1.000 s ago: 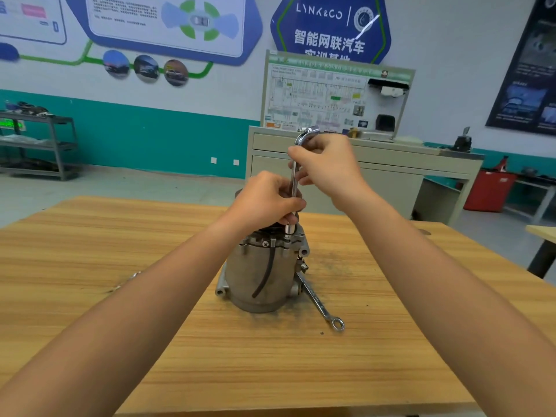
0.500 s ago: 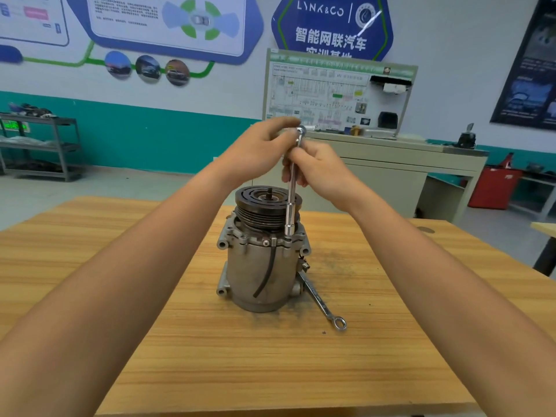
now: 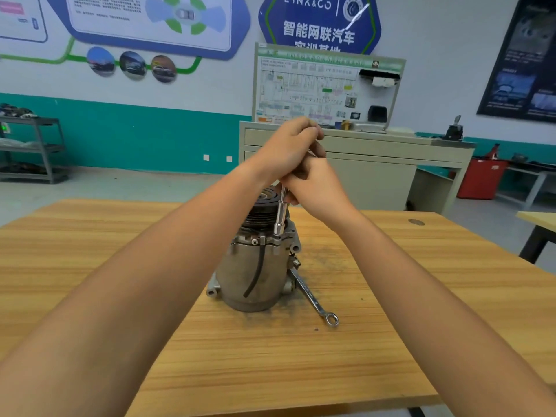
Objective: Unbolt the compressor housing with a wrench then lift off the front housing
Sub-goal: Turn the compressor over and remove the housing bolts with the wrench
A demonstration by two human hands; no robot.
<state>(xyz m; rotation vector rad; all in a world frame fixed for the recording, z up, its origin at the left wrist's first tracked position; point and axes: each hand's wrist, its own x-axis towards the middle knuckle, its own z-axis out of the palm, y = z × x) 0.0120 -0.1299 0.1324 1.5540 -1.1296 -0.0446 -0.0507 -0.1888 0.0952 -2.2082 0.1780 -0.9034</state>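
Note:
A grey metal compressor (image 3: pixel 254 275) stands upright in the middle of the wooden table (image 3: pixel 391 326), its black grooved pulley (image 3: pixel 261 210) on top. A slim chrome socket wrench (image 3: pixel 280 216) stands upright with its socket on a bolt at the housing's top right rim. My right hand (image 3: pixel 316 188) grips the wrench shaft just above the pulley. My left hand (image 3: pixel 288 149) grips the wrench's upper end, right above and touching the right hand. The top of the wrench is hidden by my fingers.
A flat ring spanner (image 3: pixel 314 299) lies on the table, leaning from the compressor's right foot toward me. Behind the table stand a beige cabinet (image 3: pixel 376 173) with a wiring display board, a red bin (image 3: pixel 481 179) at right and a metal shelf (image 3: pixel 33 149) at left.
My left hand left the compressor top, rose to the wrench's upper end and closed over it. My right hand slid down the shaft. The pulley is uncovered.

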